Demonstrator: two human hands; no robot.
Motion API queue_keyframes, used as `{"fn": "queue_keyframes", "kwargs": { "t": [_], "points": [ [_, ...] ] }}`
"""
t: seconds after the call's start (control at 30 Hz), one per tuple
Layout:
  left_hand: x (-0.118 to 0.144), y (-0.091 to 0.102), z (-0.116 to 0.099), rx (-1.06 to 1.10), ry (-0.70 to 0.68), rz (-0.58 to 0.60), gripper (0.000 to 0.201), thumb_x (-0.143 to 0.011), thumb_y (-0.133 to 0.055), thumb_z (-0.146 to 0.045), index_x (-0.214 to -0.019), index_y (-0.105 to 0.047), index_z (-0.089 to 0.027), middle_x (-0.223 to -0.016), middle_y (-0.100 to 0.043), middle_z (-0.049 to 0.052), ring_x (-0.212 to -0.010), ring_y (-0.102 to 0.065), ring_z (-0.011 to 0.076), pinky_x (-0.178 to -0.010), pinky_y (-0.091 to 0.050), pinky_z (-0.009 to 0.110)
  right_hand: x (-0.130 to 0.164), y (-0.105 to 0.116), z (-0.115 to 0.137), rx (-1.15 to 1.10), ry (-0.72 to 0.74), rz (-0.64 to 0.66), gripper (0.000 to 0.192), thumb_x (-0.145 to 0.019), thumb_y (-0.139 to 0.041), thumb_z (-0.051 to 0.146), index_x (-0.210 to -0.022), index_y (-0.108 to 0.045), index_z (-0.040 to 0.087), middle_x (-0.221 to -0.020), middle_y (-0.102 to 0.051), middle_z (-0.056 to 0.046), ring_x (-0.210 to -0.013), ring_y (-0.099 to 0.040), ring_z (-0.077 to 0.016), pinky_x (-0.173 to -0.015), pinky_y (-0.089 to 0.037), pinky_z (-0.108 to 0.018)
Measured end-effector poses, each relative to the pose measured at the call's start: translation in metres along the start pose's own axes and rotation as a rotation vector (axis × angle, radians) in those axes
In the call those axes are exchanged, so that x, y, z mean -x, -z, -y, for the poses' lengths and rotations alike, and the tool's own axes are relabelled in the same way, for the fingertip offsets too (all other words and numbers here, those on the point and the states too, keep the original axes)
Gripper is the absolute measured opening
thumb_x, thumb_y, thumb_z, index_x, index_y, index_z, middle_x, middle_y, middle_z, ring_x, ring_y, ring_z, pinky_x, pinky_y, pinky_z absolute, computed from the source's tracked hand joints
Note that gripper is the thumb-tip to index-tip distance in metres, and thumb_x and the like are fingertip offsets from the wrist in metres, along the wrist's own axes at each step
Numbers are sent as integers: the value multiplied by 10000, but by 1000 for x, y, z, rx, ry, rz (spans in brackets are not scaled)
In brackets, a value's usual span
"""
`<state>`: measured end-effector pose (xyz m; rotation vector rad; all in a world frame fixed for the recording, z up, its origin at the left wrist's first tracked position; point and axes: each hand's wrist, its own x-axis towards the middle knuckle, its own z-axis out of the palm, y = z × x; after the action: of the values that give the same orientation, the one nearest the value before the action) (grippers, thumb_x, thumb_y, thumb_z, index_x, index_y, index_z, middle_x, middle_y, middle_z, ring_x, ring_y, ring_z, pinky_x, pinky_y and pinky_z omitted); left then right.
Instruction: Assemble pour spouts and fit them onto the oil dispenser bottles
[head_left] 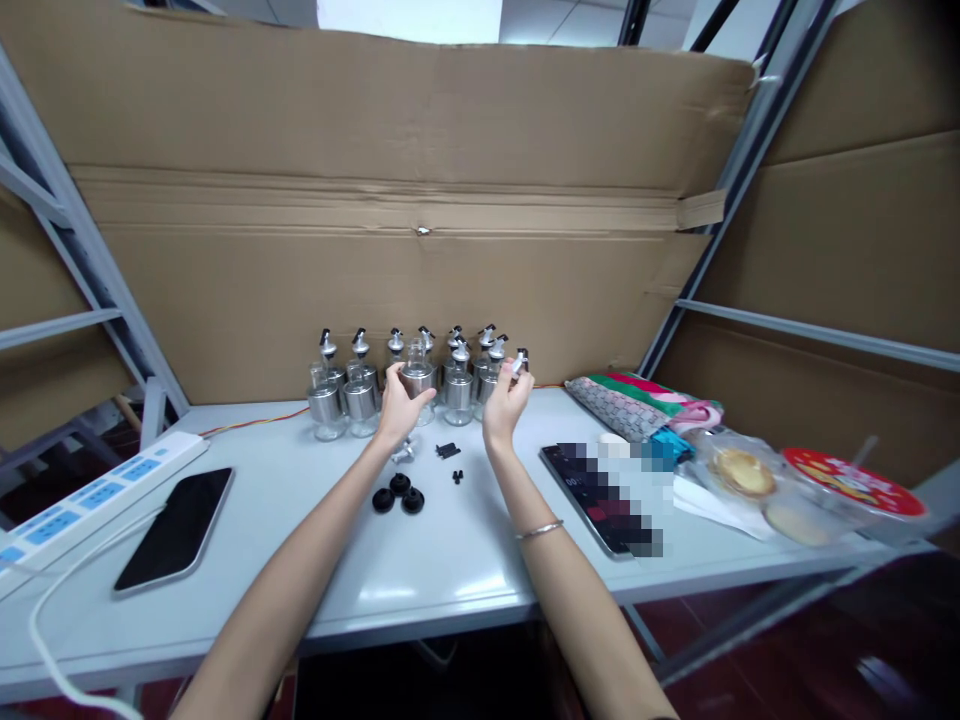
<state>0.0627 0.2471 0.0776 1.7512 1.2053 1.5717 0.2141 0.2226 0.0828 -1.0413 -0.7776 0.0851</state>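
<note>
On table (pixel 465 560), bottle (pixel 417 378) was gripped by left hand (pixel 399 405); spout (pixel 519 362) was pinched by right hand (pixel 505 402).

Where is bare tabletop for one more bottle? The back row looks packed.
Free: the white table between the forearms, and between the black phone and three black round caps. Crowded: the row of glass dispenser bottles, where the left hand and right hand work.

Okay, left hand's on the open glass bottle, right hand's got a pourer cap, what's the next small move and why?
Probably bring the right hand with its pourer cap over to the bottle that the left hand grips and seat it: that bottle shows no spout, while the bottles beside it are capped.
</note>
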Motion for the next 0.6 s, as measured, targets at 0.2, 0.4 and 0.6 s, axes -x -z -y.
{"fn": "queue_keyframes", "kwargs": {
  "t": [0.2, 0.4, 0.6],
  "points": [
    [3, -27, 3, -26, -24, 64, 566, -665, -673, -127, -1117, -339, -188, -1154, -518, 93, -1104, -516, 234, -981, -373, 408, 3, 2, -5, 30, -1, 71, 385, -867, -372, 516, -949, -532, 176, -932, -519, -75, -897, -521, -186, -861, -409, -355],
    [1, -41, 16, -37, -44, 74, 647, -632, -632, -37, -1170, -314, -203, -1258, -382, 112, -1244, -397, 254, -1056, -312, 424, 9, -1, -3, 46, 50, 145, 358, -879, -368, 489, -947, -534, 179, -951, -555, -90, -933, -531, -191, -874, -408, -354],
    [3, -54, 30, -64, -39, 105, 627, -669, -567, -14, -1218, -310, -175, -1282, -337, 141, -1304, -334, 267, -1093, -282, 428, 15, -1, 3, 10, 59, 213, 301, -872, -410, 447, -936, -532, 181, -948, -557, -75, -904, -539, -175, -864, -411, -339]
  ]
}}
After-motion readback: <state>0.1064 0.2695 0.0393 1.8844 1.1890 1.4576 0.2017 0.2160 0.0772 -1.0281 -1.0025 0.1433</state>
